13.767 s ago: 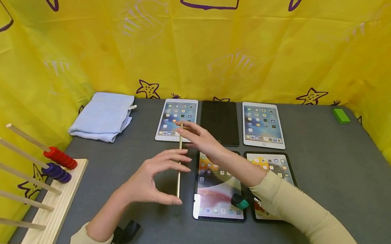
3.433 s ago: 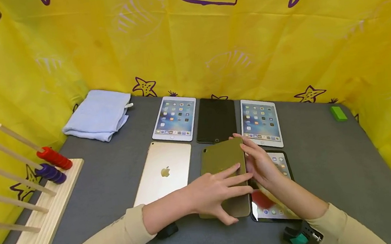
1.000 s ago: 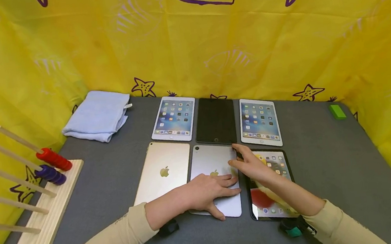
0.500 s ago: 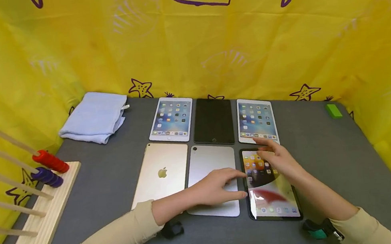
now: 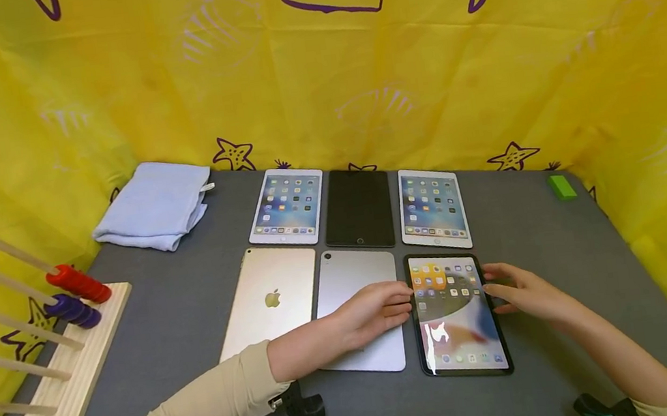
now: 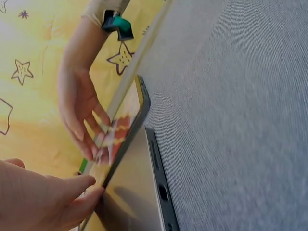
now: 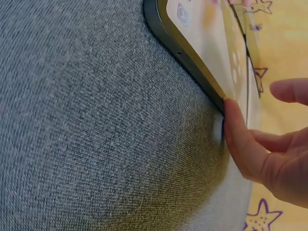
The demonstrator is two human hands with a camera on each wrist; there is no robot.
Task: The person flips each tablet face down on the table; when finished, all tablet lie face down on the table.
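Note:
A lit black-rimmed tablet (image 5: 458, 317) lies face up at the front right of the group. My left hand (image 5: 375, 313) reaches over the silver tablet (image 5: 357, 268), its fingertips at the lit tablet's left edge. On the opposite side, my right hand (image 5: 525, 290) has its fingers at the right edge; the right wrist view shows a fingertip (image 7: 232, 108) touching the rim. Neither hand is curled round the tablet. The silver tablet and the gold tablet (image 5: 272, 298) beside it lie face down.
Behind lie a white tablet (image 5: 287, 206), a dark-screened black tablet (image 5: 358, 208) and another white tablet (image 5: 432, 209). A folded blue cloth (image 5: 154, 206) sits back left, a wooden peg rack (image 5: 87, 353) at left, and a green block (image 5: 562, 187) at far right.
The gold tablet, then the silver one, has been turned from face up to face down. Both hands have since shifted right, from the silver tablet to the edges of the lit tablet.

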